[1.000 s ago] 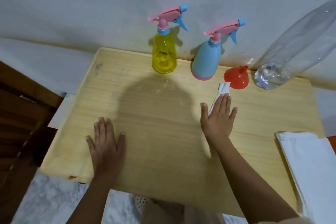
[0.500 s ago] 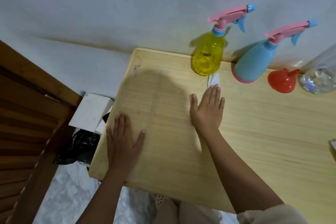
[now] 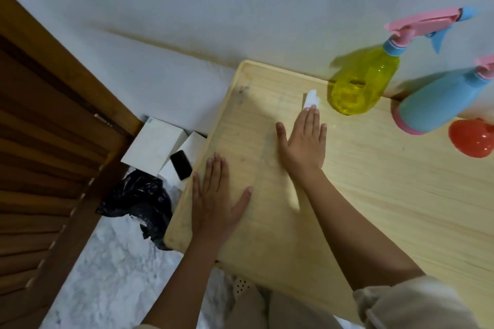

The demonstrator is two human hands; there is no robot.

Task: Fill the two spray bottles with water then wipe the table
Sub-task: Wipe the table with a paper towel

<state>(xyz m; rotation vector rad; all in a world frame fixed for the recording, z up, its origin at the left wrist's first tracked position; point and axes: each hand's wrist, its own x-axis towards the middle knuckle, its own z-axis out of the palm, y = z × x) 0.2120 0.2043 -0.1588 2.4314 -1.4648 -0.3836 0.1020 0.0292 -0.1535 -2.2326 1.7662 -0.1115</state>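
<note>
The person's left hand (image 3: 217, 196) lies flat on the wooden table (image 3: 387, 208), near its left edge, with straight fingers and the thumb spread to the side; it holds nothing. The right hand (image 3: 304, 143) is also flat and wide, further from the body, and its straight fingers press on a folded white tissue (image 3: 311, 98), of which only the far end shows beyond the fingertips. The tissue lies on the table top, just beside the yellow spray bottle (image 3: 361, 83), which stands at the back edge of the table near the wall (image 3: 240, 2). To the right of it stands the blue spray bottle (image 3: 438, 104); both bottles have a pink spray head. A red funnel (image 3: 471, 139) lies on the table close to the base of the blue bottle. On the floor at the left of the table are white boxes (image 3: 153, 147), a small black device (image 3: 181, 165) on one of them, and a black plastic bag (image 3: 136, 201), beside a brown wooden door (image 3: 40, 141).
</note>
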